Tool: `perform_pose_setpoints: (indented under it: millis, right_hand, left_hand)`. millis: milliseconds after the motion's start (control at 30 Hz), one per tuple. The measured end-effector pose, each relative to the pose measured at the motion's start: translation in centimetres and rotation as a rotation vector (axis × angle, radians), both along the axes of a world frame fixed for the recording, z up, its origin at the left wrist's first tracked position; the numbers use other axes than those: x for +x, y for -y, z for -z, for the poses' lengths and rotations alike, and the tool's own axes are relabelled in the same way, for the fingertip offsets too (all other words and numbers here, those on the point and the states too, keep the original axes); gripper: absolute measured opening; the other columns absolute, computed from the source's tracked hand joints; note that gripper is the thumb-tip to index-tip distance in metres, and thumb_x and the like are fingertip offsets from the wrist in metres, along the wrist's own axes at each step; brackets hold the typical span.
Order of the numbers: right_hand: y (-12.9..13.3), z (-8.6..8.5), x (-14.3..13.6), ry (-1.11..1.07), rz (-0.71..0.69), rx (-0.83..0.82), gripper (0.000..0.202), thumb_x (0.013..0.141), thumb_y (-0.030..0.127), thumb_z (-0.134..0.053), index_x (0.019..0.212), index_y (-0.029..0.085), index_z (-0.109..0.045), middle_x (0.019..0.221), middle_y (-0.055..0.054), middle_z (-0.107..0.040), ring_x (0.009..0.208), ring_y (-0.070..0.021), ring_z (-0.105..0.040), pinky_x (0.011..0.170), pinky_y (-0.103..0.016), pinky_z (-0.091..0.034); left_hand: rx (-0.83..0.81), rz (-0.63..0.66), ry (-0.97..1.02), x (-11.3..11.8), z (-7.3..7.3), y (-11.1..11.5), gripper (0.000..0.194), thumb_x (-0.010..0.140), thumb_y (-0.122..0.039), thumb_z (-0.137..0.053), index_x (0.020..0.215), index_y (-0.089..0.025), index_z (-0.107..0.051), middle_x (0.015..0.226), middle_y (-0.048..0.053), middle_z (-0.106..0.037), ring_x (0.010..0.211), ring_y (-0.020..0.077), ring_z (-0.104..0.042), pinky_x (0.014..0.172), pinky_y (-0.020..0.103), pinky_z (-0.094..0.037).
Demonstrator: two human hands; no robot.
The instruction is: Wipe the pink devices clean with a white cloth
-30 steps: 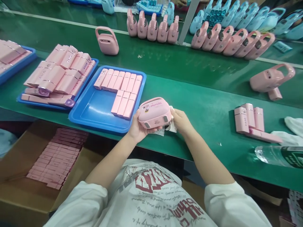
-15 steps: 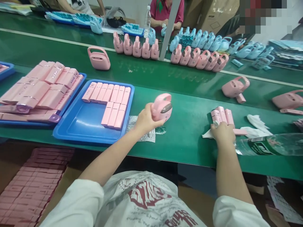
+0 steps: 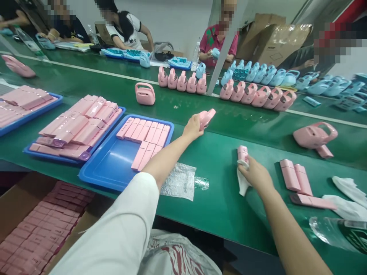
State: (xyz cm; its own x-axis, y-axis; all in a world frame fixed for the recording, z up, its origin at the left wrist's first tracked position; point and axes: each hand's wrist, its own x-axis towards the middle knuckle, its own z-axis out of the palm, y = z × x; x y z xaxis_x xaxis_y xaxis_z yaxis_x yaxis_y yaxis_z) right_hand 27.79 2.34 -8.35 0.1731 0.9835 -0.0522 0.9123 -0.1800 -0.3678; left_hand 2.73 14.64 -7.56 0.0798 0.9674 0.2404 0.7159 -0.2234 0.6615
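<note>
My left hand (image 3: 193, 128) is closed around a pink handled device (image 3: 206, 119), held above the green table. Further right, my right hand (image 3: 257, 173) grips a pink bar (image 3: 242, 153), with a white cloth (image 3: 243, 183) under its fingers and hanging below. Two pink bars (image 3: 295, 177) lie side by side to the right of that hand, and a dark-ended pink bar (image 3: 314, 201) lies just in front of them. Bubble wrap (image 3: 180, 182) lies below my left forearm.
A blue tray (image 3: 106, 162) holds rows of pink bars; another tray (image 3: 73, 158) is piled with them. Pink devices (image 3: 259, 95) line the table beyond. At right are a lone pink device (image 3: 311, 136) and a plastic bottle (image 3: 338, 231). People sit opposite.
My left hand has moved the pink device away from me and tilted it. My right hand has lifted one pink bar and the cloth leftward, away from the other bars. The view has shifted left.
</note>
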Motion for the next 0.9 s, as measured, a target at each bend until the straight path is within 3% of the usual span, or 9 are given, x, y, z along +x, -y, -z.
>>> perform_pose_setpoints:
  millis: [133,200,367,500,567,633,767,833,900]
  right_hand:
    - [-9.2,0.4,-5.3,-0.208,-0.073,0.126,0.047,0.082,0.033,-0.052,0.124,0.012,-0.057,0.122,-0.018,-0.061,0.114,-0.0283,-0.057,0.095,-0.038,-0.044]
    - [-12.0,0.9,-7.3,-0.311,-0.096,0.164,0.046,0.081,0.029,-0.052,0.122,0.01,-0.059,0.123,-0.016,-0.061,0.114,-0.0241,-0.058,0.096,-0.034,-0.044]
    - [-12.7,2.7,-8.1,-0.49,-0.081,0.234,0.042,0.079,0.034,-0.05,0.112,0.012,-0.065,0.113,-0.014,-0.066,0.104,-0.0253,-0.061,0.091,-0.037,-0.047]
    - [-12.2,3.1,-7.3,-0.601,-0.079,0.238,0.046,0.074,0.048,-0.05,0.095,0.012,-0.069,0.09,-0.011,-0.07,0.085,-0.025,-0.062,0.077,-0.035,-0.048]
    - [-12.4,3.0,-7.2,-0.646,-0.073,0.234,0.048,0.07,0.052,-0.051,0.088,0.012,-0.069,0.082,-0.01,-0.069,0.078,-0.0239,-0.06,0.071,-0.034,-0.046]
    - [-12.7,2.9,-7.2,-0.682,-0.058,0.233,0.047,0.067,0.053,-0.052,0.085,0.013,-0.068,0.078,-0.009,-0.067,0.075,-0.0228,-0.058,0.069,-0.033,-0.043]
    - [-13.1,2.8,-7.2,-0.731,-0.011,0.234,0.045,0.064,0.054,-0.054,0.078,0.013,-0.066,0.072,-0.009,-0.065,0.071,-0.0224,-0.057,0.066,-0.032,-0.04]
    - [-13.1,2.8,-7.2,-0.76,0.005,0.238,0.047,0.063,0.055,-0.054,0.079,0.013,-0.066,0.074,-0.009,-0.066,0.072,-0.0231,-0.057,0.066,-0.032,-0.04]
    - [-13.2,2.7,-7.3,-0.791,0.01,0.243,0.047,0.062,0.055,-0.056,0.08,0.013,-0.066,0.076,-0.009,-0.067,0.074,-0.0236,-0.058,0.067,-0.033,-0.04]
  left_hand:
    - [-0.025,-0.16,0.054,-0.4,0.1,-4.1,0.074,0.073,-0.019,-0.073,0.13,-0.005,-0.027,0.135,0.028,-0.035,0.127,0.0333,-0.046,0.104,0.038,-0.037]
    - [-0.036,-0.208,0.081,-0.6,0.2,-5.5,0.074,0.073,-0.021,-0.074,0.128,-0.005,-0.026,0.133,0.028,-0.035,0.125,0.0339,-0.047,0.102,0.039,-0.038]
    - [-0.05,-0.207,0.114,-1.5,1.6,-7.4,0.079,0.068,-0.024,-0.079,0.126,-0.009,-0.027,0.132,0.025,-0.038,0.121,0.0305,-0.05,0.098,0.038,-0.042]
    - [-0.057,-0.102,0.066,-2.6,2.1,-8.6,0.097,0.057,-0.037,-0.085,0.129,-0.007,-0.027,0.133,0.025,-0.039,0.124,0.0297,-0.048,0.102,0.036,-0.04]
    - [-0.041,-0.039,0.007,-3.9,1.0,-9.9,0.097,0.053,-0.04,-0.087,0.128,-0.008,-0.034,0.134,0.024,-0.042,0.128,0.0304,-0.044,0.107,0.037,-0.037]
    - [0.002,-0.018,-0.054,-6.1,-0.9,-11.4,0.08,0.061,-0.042,-0.082,0.123,-0.009,-0.043,0.134,0.02,-0.046,0.13,0.0288,-0.042,0.111,0.038,-0.031]
    - [0.152,-0.192,-0.127,-12.5,-5.2,-13.6,0.051,0.085,-0.036,-0.058,0.124,-0.007,-0.043,0.145,0.019,-0.036,0.14,0.032,-0.02,0.117,0.053,-0.005]
    - [0.188,-0.283,-0.145,-15.5,-6.2,-13.7,0.052,0.085,-0.035,-0.058,0.123,-0.004,-0.042,0.147,0.017,-0.033,0.142,0.038,-0.007,0.111,0.063,0.007]
    - [0.201,-0.327,-0.158,-17.5,-6.2,-13.3,0.044,0.084,-0.038,-0.059,0.112,-0.007,-0.049,0.139,0.014,-0.042,0.141,0.0378,-0.01,0.11,0.067,0.004]
